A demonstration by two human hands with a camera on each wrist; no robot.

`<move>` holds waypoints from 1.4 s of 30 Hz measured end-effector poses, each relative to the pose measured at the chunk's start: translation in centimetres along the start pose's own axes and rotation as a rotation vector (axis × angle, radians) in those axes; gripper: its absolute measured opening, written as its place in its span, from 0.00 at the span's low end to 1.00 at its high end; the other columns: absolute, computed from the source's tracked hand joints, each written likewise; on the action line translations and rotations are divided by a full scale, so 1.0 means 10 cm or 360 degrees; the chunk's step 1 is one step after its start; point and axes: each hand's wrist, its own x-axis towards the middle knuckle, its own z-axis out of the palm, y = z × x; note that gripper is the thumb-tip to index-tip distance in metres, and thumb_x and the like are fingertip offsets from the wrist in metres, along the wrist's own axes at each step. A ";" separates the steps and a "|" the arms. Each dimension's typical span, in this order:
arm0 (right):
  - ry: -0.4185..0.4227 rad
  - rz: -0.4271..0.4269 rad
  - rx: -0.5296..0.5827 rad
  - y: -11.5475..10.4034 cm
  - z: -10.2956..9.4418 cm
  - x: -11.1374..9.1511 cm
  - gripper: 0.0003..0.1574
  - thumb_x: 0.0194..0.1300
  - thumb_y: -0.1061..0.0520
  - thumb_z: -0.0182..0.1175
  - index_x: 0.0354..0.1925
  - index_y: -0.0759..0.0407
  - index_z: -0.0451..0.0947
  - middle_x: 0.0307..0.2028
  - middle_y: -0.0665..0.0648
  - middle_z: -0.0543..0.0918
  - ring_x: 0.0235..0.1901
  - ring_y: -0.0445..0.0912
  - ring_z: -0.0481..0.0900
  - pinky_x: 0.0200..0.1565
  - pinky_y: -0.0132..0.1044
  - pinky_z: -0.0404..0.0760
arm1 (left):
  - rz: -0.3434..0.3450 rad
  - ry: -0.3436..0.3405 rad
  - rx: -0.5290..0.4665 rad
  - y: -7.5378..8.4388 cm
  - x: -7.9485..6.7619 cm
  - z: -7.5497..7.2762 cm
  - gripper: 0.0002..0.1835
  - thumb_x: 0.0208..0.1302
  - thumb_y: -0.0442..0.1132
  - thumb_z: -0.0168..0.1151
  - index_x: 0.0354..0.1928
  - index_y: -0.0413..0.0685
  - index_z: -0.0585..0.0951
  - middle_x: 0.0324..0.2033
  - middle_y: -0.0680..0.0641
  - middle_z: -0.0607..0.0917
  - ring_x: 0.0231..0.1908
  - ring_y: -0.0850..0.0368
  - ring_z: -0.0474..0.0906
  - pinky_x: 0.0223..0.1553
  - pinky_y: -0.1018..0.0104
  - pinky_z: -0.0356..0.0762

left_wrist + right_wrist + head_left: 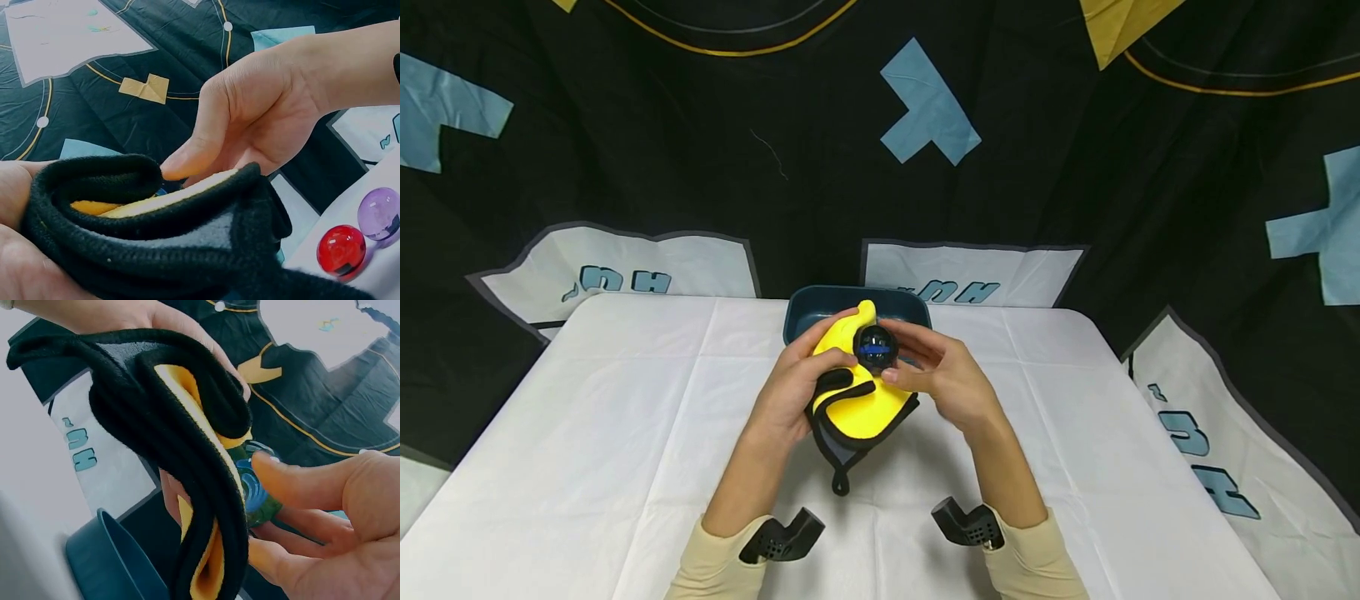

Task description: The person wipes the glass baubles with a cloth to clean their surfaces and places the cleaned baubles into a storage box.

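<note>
My left hand [792,385] holds a folded yellow cloth [867,414] with black edging, a grey underside and a small hanging loop that dangles below. A shiny dark ball [876,348] with a blue marking sits against the yellow side. In the right wrist view this ball [255,490] looks see-through green with blue swirls, partly hidden by the cloth. The thumb and fingers of my right hand [951,379] pinch it from the right, and my left thumb reaches its left side. Seen from the left wrist, the thick black-edged folds cover most of the ball.
Behind the hands, a dark teal tray [820,302] stands at the table's far edge. A red ball [340,250] and a purple ball [379,214] rest on a white surface in the left wrist view. The white-covered table [602,433] meets a black printed curtain [700,150].
</note>
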 end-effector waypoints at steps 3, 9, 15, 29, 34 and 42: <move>0.0014 0.0005 -0.0005 0.00 -0.01 0.00 0.35 0.60 0.62 0.71 0.65 0.48 0.78 0.64 0.54 0.80 0.66 0.52 0.76 0.67 0.46 0.76 | -0.0008 0.0006 0.0022 0.00 0.00 0.00 0.32 0.61 0.31 0.61 0.67 0.63 0.76 0.67 0.50 0.71 0.63 0.48 0.73 0.58 0.59 0.82; 0.0141 0.0067 -0.0033 0.01 0.04 0.01 0.31 0.60 0.58 0.72 0.62 0.57 0.79 0.54 0.59 0.85 0.53 0.51 0.85 0.58 0.42 0.83 | -0.0019 0.0019 0.0030 0.00 -0.01 0.00 0.32 0.61 0.31 0.61 0.67 0.64 0.77 0.67 0.50 0.71 0.63 0.48 0.73 0.59 0.60 0.81; 0.0216 0.0105 -0.0168 0.04 0.05 0.03 0.29 0.61 0.48 0.73 0.55 0.63 0.82 0.46 0.62 0.88 0.44 0.49 0.87 0.53 0.41 0.85 | -0.0008 0.0005 0.0034 0.01 -0.01 0.01 0.32 0.60 0.31 0.60 0.67 0.64 0.77 0.67 0.51 0.71 0.63 0.49 0.72 0.59 0.60 0.81; 0.0081 0.0017 -0.0002 -0.03 0.03 -0.03 0.33 0.60 0.58 0.72 0.63 0.45 0.79 0.63 0.51 0.80 0.64 0.49 0.78 0.65 0.45 0.77 | 0.0022 -0.0029 0.0019 0.01 -0.01 0.01 0.32 0.61 0.31 0.60 0.68 0.62 0.76 0.67 0.50 0.71 0.63 0.48 0.72 0.58 0.60 0.82; 0.0053 0.0028 -0.0009 -0.02 0.00 -0.02 0.35 0.58 0.63 0.70 0.64 0.47 0.79 0.63 0.51 0.81 0.63 0.50 0.80 0.63 0.44 0.79 | 0.0007 -0.0024 0.0045 0.00 0.00 0.00 0.31 0.61 0.31 0.61 0.67 0.63 0.77 0.67 0.51 0.71 0.64 0.49 0.72 0.59 0.60 0.81; 0.0158 0.0119 -0.0098 -0.01 0.04 0.00 0.30 0.62 0.53 0.71 0.62 0.59 0.80 0.50 0.60 0.87 0.49 0.51 0.85 0.56 0.44 0.83 | -0.0003 0.0001 0.0048 0.01 -0.01 0.00 0.32 0.60 0.31 0.61 0.67 0.64 0.77 0.67 0.52 0.71 0.64 0.49 0.71 0.60 0.60 0.80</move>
